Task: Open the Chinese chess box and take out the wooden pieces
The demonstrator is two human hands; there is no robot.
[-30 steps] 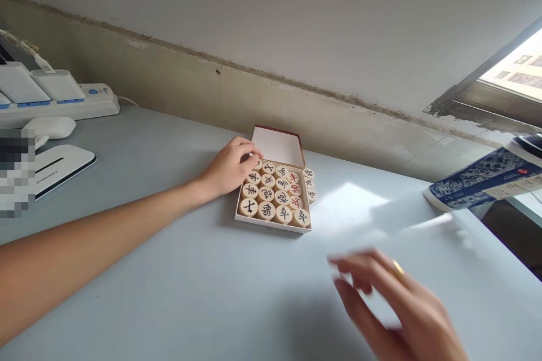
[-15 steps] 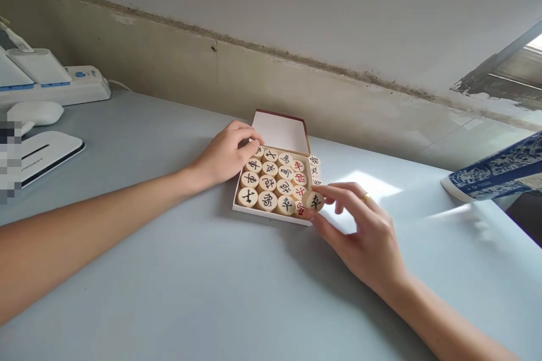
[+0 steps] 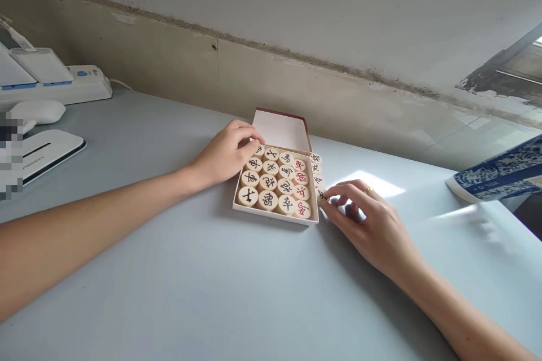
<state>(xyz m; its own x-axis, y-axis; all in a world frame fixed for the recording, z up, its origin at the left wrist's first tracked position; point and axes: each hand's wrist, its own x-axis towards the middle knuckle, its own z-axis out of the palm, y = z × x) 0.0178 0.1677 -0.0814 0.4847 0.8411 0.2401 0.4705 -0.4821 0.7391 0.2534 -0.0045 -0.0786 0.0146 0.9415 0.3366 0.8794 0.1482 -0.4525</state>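
An open white box (image 3: 275, 216) holds rows of round wooden pieces with black characters, and a right-hand column with red characters. Its lid (image 3: 282, 130) stands raised at the back. My left hand (image 3: 231, 152) rests at the box's back left corner, fingers bent over the edge; whether they grip it is unclear. Just outside the right wall, several black-lettered pieces (image 3: 315, 168) stand in a line. At the near end of that line, my right hand (image 3: 366, 217) pinches a black-lettered piece (image 3: 321, 195), partly hidden by the fingertips.
On the grey table (image 3: 169, 282), a white power strip (image 3: 91, 83), a white mouse (image 3: 38, 112) and a white flat device (image 3: 51, 152) lie at the left. A blue patterned object (image 3: 499, 172) is at the right. A wall runs behind.
My right hand has moved the black-lettered piece from above the box's near right corner to just outside its right wall. The red piece beneath now shows. My left hand has stayed in place.
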